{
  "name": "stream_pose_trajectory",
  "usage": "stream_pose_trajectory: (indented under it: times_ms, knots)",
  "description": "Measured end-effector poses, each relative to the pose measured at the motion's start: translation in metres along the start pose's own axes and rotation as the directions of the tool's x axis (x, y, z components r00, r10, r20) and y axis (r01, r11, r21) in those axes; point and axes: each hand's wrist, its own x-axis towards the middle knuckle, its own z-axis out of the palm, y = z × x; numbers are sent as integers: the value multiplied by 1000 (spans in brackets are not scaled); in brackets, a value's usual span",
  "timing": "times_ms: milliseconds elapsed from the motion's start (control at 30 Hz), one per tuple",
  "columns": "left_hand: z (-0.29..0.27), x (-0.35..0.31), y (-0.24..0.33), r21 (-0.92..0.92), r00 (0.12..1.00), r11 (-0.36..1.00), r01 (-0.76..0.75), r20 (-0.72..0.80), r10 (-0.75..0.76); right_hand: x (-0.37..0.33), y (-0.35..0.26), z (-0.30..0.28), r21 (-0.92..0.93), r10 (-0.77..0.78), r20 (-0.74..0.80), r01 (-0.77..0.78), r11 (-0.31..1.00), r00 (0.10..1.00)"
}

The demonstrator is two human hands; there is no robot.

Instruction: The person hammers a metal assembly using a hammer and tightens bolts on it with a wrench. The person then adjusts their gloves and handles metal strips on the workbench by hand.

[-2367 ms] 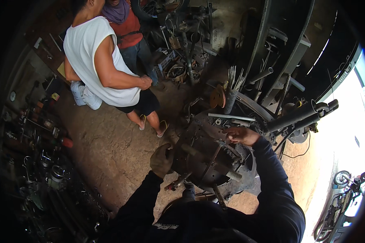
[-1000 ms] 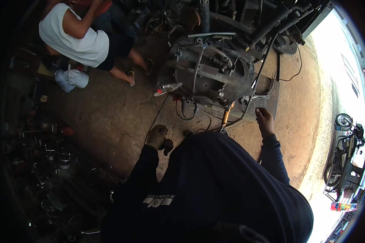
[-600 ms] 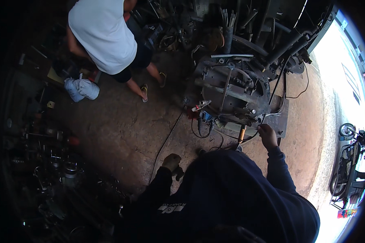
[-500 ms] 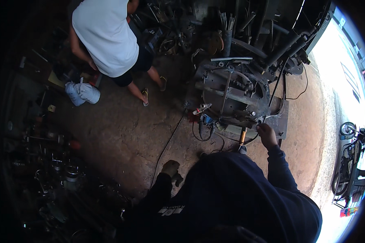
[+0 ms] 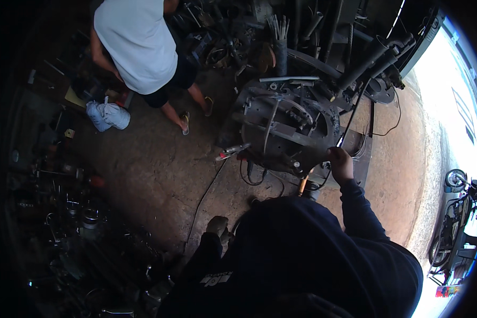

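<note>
My bare right hand (image 5: 341,164) is closed, thumb and fingers together, at the right front edge of a dark round metal work table (image 5: 286,139). What the fingers pinch, if anything, is too small to make out. A black cable (image 5: 353,114) runs down close by those fingers. Left of that hand, an orange-handled tool (image 5: 303,183) hangs at the table's front edge. My left hand (image 5: 217,226), in a dull glove, is low beside my body, away from the table. Its fingers are mostly in shadow.
Another person in a white top (image 5: 138,47) stands at the back left, beside a pale bag (image 5: 108,114). Red-marked pliers (image 5: 233,152) jut from the table's left edge. A cable (image 5: 204,196) crosses the floor. Metal parts (image 5: 90,220) crowd the lower left. A motorbike (image 5: 450,220) stands outside.
My right hand has moved a little up and right along the table's edge. The view has shifted, so the table appears farther left. My left hand has dropped slightly closer to my body.
</note>
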Motion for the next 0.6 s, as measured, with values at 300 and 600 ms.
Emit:
stream_pose_trajectory:
  times_ms: [300,600]
  knots:
    - [72,-40,106,-446,971,895,2,-214,-108,86,25,-47,96,-268,237,252,963,934]
    - [14,-112,177,-604,752,786,-128,-577,-320,73,7,-17,-3,-598,358,642,767,717]
